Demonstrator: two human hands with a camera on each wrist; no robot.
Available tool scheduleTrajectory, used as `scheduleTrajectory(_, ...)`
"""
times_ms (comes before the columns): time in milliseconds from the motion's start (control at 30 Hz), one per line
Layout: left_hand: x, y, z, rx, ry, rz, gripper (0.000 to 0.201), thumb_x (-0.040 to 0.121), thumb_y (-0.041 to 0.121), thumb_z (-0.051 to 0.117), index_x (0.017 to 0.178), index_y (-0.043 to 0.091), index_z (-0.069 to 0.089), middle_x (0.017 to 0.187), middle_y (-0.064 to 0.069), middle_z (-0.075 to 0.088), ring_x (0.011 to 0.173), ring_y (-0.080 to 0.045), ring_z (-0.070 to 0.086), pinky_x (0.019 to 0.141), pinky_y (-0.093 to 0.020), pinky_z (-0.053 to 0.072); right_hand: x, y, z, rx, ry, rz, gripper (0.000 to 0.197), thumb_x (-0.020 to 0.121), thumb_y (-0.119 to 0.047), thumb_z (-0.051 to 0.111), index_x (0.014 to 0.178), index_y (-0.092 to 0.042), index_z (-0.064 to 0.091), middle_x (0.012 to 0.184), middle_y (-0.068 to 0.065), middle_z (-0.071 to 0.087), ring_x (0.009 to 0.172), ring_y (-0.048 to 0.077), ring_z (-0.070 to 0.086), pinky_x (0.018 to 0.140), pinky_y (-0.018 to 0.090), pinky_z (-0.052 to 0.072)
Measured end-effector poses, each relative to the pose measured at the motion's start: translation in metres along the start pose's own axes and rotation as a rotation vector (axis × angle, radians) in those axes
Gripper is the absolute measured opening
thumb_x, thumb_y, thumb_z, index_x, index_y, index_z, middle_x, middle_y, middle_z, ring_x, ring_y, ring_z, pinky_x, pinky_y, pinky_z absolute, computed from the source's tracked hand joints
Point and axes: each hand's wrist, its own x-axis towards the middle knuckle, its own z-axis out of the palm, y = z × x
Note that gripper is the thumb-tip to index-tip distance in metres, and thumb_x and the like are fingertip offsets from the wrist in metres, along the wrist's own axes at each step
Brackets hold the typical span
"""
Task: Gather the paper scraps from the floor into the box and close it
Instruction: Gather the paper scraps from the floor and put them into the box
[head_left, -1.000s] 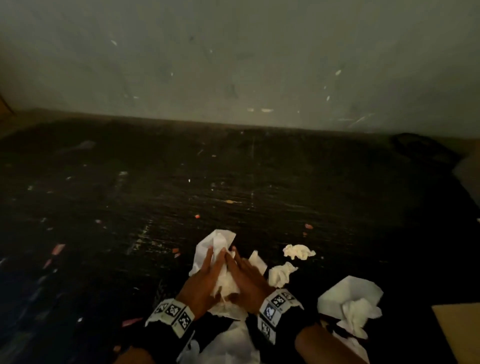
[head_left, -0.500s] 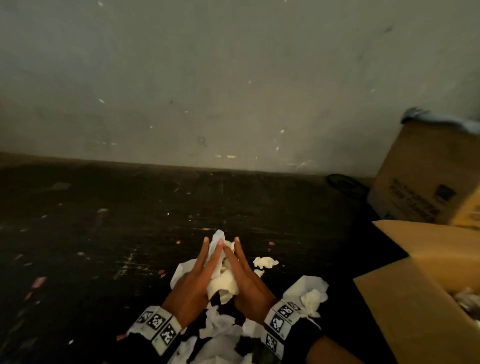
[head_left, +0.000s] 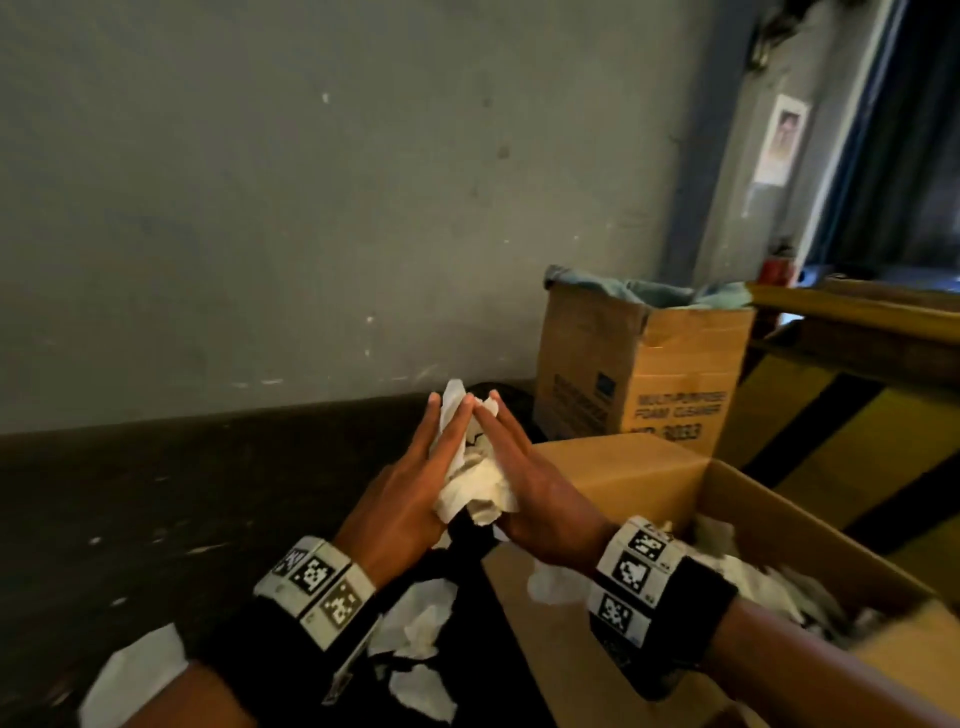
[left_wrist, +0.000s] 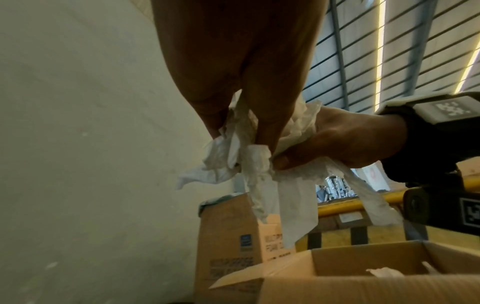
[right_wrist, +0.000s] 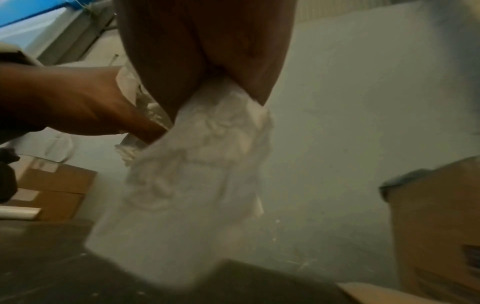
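A bundle of white paper scraps (head_left: 475, 486) is pressed between my two flat palms, above the near flap of the open cardboard box (head_left: 649, 467). My left hand (head_left: 415, 483) and right hand (head_left: 530, 483) keep their fingers straight, tips meeting at the top. From the left wrist, strips of the bundle (left_wrist: 259, 164) hang over the box (left_wrist: 337, 267). The right wrist view shows the bundle (right_wrist: 194, 164) blurred below the hand. More white scraps (head_left: 753, 577) lie inside the box. Loose scraps (head_left: 421, 623) stay on the dark floor below my wrists.
A taller brown carton (head_left: 639, 374) with a cloth over its top stands against the grey wall behind the open box. A yellow and black barrier (head_left: 857, 312) runs at the right. Another scrap (head_left: 135, 670) lies on the floor at the lower left.
Both hands lifted the bundle off the floor and carried it up and to the right, toward the open box. The view swung right, bringing both boxes into sight.
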Motion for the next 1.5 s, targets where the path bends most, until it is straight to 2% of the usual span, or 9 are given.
scheduleTrajectory(233,0.107,0.104,0.129,-0.140,-0.016,0.045,0.101,0.083,0.022,0.067,0.138,0.036,-0.017,0.156,0.000,-0.009,0.143,-0.020,0.007,0.108,-0.027,0.014,-0.092,0.124,-0.113,-0.132,-0.031,0.155,0.097,0.083,-0.028,0.069,0.148,-0.026,-0.002,0.159,0.006,-0.004,0.145,0.016,0.007,0.115,0.031,0.022)
scheduleTrajectory(367,0.143,0.138,0.195,-0.143,-0.327,-0.087,0.116,0.077,0.035,0.072,0.136,0.037,-0.027,0.156,-0.004,-0.013,0.143,-0.022,0.007,0.113,-0.044,0.020,-0.140,0.192,-0.147,-0.292,-0.337,0.424,0.104,0.079,-0.036,0.071,0.146,-0.032,-0.007,0.158,0.007,-0.013,0.142,0.028,0.021,0.111,0.039,0.029)
scheduleTrajectory(467,0.149,0.143,0.225,-0.044,-0.566,-0.142,0.126,0.070,0.042,0.077,0.131,0.041,-0.033,0.156,-0.005,-0.011,0.143,-0.027,0.002,0.115,-0.050,0.014,-0.163,0.235,-0.150,-0.328,-0.584,0.586,0.115,0.070,-0.041,0.078,0.147,-0.032,-0.007,0.155,0.008,-0.024,0.145,0.033,0.003,0.114,0.048,0.025)
scheduleTrajectory(633,0.134,0.147,0.207,-0.054,-0.732,-0.192,0.117,0.072,0.047,0.073,0.134,0.045,-0.027,0.157,0.000,-0.002,0.142,-0.025,0.011,0.115,-0.049,0.019,-0.171,0.242,-0.164,-0.247,-0.645,0.643,0.098,0.080,-0.030,0.072,0.148,-0.030,0.001,0.158,0.009,-0.009,0.145,0.028,0.004,0.117,0.044,0.016)
scheduleTrajectory(800,0.101,0.125,0.155,-0.120,-0.522,-0.197,0.100,0.067,0.072,0.060,0.137,0.054,-0.009,0.152,0.010,0.023,0.131,-0.010,0.035,0.106,-0.040,0.038,-0.137,0.195,-0.167,-0.123,-0.499,0.420,0.071,0.089,-0.025,0.061,0.146,-0.024,0.018,0.158,0.008,0.011,0.144,0.022,0.015,0.112,0.037,0.025)
scheduleTrajectory(1000,0.019,0.085,0.081,-0.102,-0.277,-0.357,0.087,0.065,0.079,0.050,0.134,0.061,0.000,0.150,0.018,0.020,0.131,-0.005,0.034,0.107,-0.036,0.036,-0.081,0.106,-0.111,-0.006,-0.557,0.122,0.072,0.087,-0.029,0.063,0.145,-0.027,0.021,0.158,0.006,0.013,0.145,0.022,0.013,0.116,0.041,0.021)
scheduleTrajectory(1233,-0.127,-0.003,0.037,-0.108,-0.199,-0.597,0.092,0.069,0.072,0.056,0.142,0.045,0.006,0.149,0.008,0.031,0.129,-0.001,0.038,0.108,-0.031,0.036,-0.026,0.018,0.003,0.031,-0.795,-0.007,0.080,0.084,-0.039,0.064,0.146,-0.031,0.015,0.159,0.007,0.003,0.145,0.022,0.009,0.116,0.034,0.019)
scheduleTrajectory(1367,-0.226,-0.057,0.029,-0.077,-0.327,-0.793,0.105,0.060,0.081,0.052,0.142,0.043,-0.002,0.152,0.012,0.017,0.137,-0.005,0.021,0.114,-0.036,0.023,-0.024,-0.023,0.093,0.105,-0.850,0.000,0.092,0.076,-0.040,0.073,0.146,-0.025,0.017,0.157,0.006,0.012,0.143,0.022,0.017,0.114,0.030,0.021)
scheduleTrajectory(1500,-0.302,-0.106,0.029,0.014,-0.528,-1.006,0.112,0.051,0.091,0.044,0.135,0.051,-0.019,0.156,0.005,-0.011,0.143,-0.020,0.002,0.114,-0.054,0.014,-0.060,-0.029,0.182,-0.083,-1.073,0.073,0.118,0.065,-0.054,0.076,0.145,-0.039,-0.009,0.156,0.008,-0.023,0.144,0.030,-0.011,0.117,0.053,0.008)
